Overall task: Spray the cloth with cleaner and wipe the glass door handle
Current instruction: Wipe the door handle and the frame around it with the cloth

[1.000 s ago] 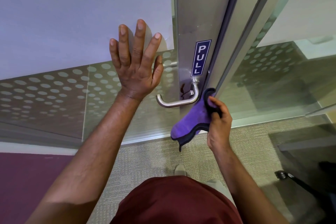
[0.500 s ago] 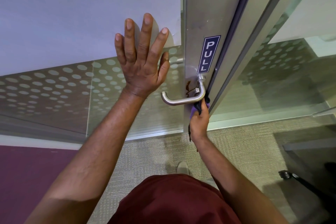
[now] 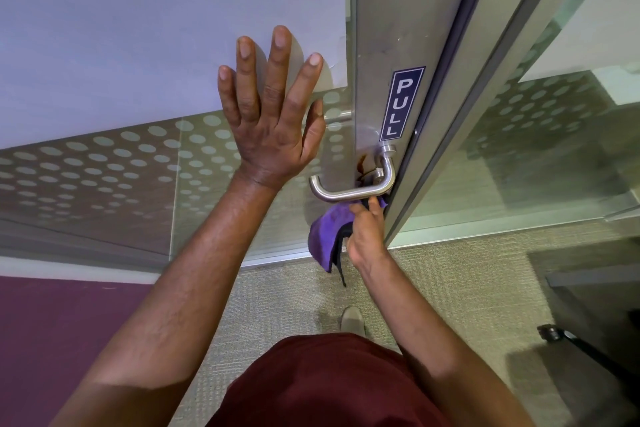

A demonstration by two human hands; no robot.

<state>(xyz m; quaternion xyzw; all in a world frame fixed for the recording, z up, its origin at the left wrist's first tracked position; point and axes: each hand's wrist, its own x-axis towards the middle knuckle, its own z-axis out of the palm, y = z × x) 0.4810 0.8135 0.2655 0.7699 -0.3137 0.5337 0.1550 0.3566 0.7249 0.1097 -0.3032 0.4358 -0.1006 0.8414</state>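
A brushed steel lever handle sticks out of the metal door stile, just under a blue PULL sign. My right hand grips a purple cloth and presses it against the underside of the lever near its pivot. Most of the cloth hangs down left of that hand. My left hand lies flat with fingers spread on the glass door panel, left of the handle. No spray bottle is in view.
The glass has a frosted upper part and a dotted band below. Beige carpet covers the floor, with a purple strip at the left. A black wheeled chair base stands at the lower right. My shoe points toward the door.
My right hand moved the cloth from right of the handle to beneath the lever and has slid it slightly left along it. My left hand stays flat on the glass.
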